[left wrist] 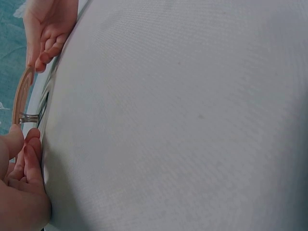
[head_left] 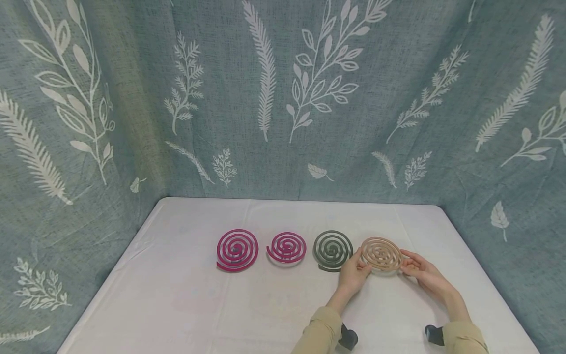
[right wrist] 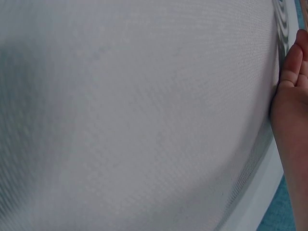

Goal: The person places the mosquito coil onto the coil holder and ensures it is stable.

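Observation:
A tan mosquito coil (head_left: 382, 253) is at the right end of a row of coils, held between both hands. My left hand (head_left: 353, 273) pinches its left edge, thumb and fingers at the rim. At the opposite edge my right hand (head_left: 426, 278) grips the coil with its fingertips. The left wrist view shows the coil edge-on, with a small metal stand (left wrist: 30, 118) under its middle. Just left of my left hand lies a dark green coil (head_left: 332, 250), partly overlapped by the fingers. In the right wrist view only part of my right hand (right wrist: 293, 106) shows.
Two magenta coils, one at far left (head_left: 237, 250) and a smaller-looking one (head_left: 287, 247) beside it, continue the row. All are on a table (head_left: 177, 305) with a white cover. A blue-green leaf-patterned curtain (head_left: 283, 162) hangs behind and at both sides.

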Tool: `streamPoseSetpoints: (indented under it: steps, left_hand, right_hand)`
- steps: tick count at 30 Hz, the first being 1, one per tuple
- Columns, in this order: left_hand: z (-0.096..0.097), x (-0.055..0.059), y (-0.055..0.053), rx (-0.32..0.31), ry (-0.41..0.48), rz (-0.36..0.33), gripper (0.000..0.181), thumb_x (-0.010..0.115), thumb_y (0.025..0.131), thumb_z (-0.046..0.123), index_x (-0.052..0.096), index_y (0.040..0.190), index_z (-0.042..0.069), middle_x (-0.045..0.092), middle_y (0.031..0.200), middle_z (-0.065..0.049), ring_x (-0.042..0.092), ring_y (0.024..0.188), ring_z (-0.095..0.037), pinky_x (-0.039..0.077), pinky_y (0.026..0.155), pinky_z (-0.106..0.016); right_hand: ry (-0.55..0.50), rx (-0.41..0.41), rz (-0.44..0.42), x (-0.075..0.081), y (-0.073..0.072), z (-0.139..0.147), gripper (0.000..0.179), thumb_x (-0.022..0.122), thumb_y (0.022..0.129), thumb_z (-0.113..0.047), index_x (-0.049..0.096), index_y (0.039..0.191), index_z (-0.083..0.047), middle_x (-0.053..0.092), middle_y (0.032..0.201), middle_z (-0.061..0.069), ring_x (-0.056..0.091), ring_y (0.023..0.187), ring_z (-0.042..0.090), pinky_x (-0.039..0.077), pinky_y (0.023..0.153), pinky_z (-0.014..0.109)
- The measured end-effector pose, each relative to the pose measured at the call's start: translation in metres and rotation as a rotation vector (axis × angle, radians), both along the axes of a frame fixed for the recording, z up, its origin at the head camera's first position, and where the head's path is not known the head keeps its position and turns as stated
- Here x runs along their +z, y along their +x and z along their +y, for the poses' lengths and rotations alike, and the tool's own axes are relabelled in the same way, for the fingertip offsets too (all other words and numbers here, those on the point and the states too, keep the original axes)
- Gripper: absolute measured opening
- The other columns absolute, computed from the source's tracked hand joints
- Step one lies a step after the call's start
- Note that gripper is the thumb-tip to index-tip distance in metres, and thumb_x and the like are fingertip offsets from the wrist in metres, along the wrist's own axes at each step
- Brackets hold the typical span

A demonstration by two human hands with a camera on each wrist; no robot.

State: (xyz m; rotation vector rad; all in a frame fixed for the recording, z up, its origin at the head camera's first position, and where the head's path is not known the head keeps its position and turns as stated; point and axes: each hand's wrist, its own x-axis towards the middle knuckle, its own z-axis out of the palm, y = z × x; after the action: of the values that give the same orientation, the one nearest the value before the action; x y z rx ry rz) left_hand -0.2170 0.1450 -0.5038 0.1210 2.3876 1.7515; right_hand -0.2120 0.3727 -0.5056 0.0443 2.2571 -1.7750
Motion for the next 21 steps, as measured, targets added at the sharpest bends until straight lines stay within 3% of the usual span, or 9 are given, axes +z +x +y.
streamPoseSetpoints:
  steps: [21]
  left_hand:
    - [0.0001,-0.0002,-0.0002,-0.003,0.011,0.013,0.06,0.066,0.086,0.011,0.042,0.141,0.005,0.053,0.074,0.005,0.046,0.064,0.002,0.041,0.057,-0.011]
  right_hand:
    - [-0.014,0.008,0.0,-0.0008,-0.0002,0.0014,0.071,0.057,0.093,-0.01,0.013,0.147,0.008,0.05,0.1,-0.009,0.051,0.087,-0.005,0.047,0.081,0.011]
